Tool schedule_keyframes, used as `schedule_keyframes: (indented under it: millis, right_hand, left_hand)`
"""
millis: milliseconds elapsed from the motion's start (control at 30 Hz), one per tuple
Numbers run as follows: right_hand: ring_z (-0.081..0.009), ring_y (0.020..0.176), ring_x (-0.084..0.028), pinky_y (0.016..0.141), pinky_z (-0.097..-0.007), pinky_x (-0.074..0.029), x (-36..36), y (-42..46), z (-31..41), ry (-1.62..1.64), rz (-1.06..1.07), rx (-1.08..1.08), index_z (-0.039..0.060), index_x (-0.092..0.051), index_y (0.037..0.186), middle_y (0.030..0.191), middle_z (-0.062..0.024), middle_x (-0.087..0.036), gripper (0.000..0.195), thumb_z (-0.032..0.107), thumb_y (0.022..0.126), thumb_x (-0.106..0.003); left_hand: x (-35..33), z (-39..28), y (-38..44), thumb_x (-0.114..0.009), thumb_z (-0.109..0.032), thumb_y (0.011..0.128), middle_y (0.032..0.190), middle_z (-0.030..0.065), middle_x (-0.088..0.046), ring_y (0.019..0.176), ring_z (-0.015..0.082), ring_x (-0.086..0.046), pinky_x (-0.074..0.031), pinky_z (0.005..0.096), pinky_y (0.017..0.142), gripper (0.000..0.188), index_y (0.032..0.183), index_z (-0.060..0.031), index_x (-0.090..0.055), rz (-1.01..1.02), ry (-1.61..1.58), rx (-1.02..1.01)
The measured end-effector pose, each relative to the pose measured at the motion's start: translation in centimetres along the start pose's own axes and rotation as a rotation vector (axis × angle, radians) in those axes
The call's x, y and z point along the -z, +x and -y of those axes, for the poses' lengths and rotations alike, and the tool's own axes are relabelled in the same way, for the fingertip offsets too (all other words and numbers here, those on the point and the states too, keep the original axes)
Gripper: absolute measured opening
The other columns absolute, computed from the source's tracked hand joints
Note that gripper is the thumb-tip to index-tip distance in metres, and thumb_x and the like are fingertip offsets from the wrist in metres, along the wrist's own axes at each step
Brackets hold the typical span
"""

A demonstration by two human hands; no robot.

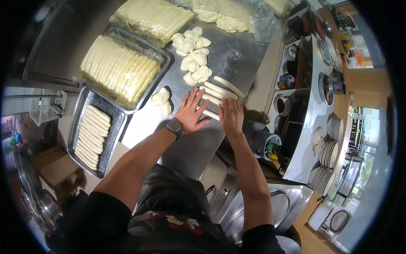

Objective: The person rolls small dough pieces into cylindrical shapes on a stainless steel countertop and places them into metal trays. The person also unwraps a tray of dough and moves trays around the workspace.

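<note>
My left hand (191, 111) lies flat with its fingers spread, palm down, over the left end of a dough rope (207, 113). My right hand (232, 116) rests palm down at the rope's other end, fingers slightly curled. Just beyond my hands lie several more dough ropes (219, 90), side by side on the steel worktop (228, 57). Left of my left hand sits a lump of dough (161, 101) on its own. Farther up is a cluster of dough pieces (194, 58). What lies under my palms is hidden.
At left, a metal tray (119, 133) holds a row of short dough sticks (92, 136). Above it, a deeper tray (165, 68) carries plastic-wrapped dough sticks (120, 66). More wrapped sticks (152, 19) and a large dough mass under plastic (231, 22) lie at the back. Plates (328, 154) are stacked at right.
</note>
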State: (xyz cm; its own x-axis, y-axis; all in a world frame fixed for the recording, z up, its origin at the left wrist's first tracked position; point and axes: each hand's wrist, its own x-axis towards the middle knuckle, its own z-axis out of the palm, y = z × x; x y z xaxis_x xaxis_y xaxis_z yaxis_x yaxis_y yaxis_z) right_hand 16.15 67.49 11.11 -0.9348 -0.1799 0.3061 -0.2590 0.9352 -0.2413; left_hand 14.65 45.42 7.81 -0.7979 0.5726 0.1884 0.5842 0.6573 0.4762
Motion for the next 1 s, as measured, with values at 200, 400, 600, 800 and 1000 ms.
schedule_keyframes:
  millis: [200,400,600,800,1000]
  right_hand:
    - [-0.0349,0.085,-0.067,0.073,-0.0449,-0.056,-2.3,1.5,-1.2,0.222,-0.011,0.076,0.0095,-0.07,0.095,0.092,-0.0085,-0.064,0.014,0.006,0.084,-0.077]
    - [-0.0343,0.086,-0.068,0.074,-0.0455,-0.056,-3.6,1.8,-0.7,0.297,-0.028,0.051,0.0092,-0.071,0.094,0.092,-0.0083,-0.063,0.012,0.008,0.085,-0.079]
    - [-0.0338,0.086,-0.068,0.074,-0.0454,-0.055,-4.0,2.4,-0.4,0.282,-0.008,0.003,0.0086,-0.07,0.091,0.092,-0.0086,-0.063,0.012,0.01,0.085,-0.08]
    - [-0.0359,0.08,-0.068,0.069,-0.0477,-0.055,-4.3,3.1,-0.8,0.27,0.036,0.019,0.0074,-0.066,0.084,0.085,-0.0105,-0.063,0.012,0.007,0.084,-0.078]
    - [-0.0348,0.075,-0.068,0.065,-0.0436,-0.053,-3.8,2.0,-1.7,0.387,0.021,-0.104,0.0034,-0.064,0.086,0.084,-0.0121,-0.064,0.013,-0.004,0.083,-0.075]
  left_hand:
    - [-0.4,0.1,0.5,-0.07,-0.058,0.093,0.174,0.0252,-0.025,0.161,0.0482,-0.024,-0.024,0.0663,0.126,0.083,0.156,-0.0073,-0.052,-0.038,-0.006,0.015]
    - [-0.9,0.2,0.3,-0.07,-0.062,0.092,0.173,0.0261,-0.029,0.159,0.0492,-0.028,-0.025,0.0664,0.125,0.084,0.156,-0.0097,-0.051,-0.043,0.022,0.024]
    - [-0.7,0.2,0.9,-0.07,-0.063,0.091,0.172,0.0257,-0.031,0.159,0.0489,-0.029,-0.026,0.0669,0.125,0.083,0.155,-0.0111,-0.053,-0.033,0.05,0.022]
    - [-1.0,0.2,0.8,-0.074,-0.058,0.091,0.173,0.0238,-0.029,0.16,0.0476,-0.027,-0.028,0.0673,0.124,0.081,0.154,-0.011,-0.054,-0.037,0.005,0.032]
    - [-0.7,0.1,1.0,-0.07,-0.063,0.092,0.172,0.0257,-0.03,0.159,0.048,-0.03,-0.028,0.0655,0.125,0.082,0.155,-0.0128,-0.054,-0.042,0.041,0.028]
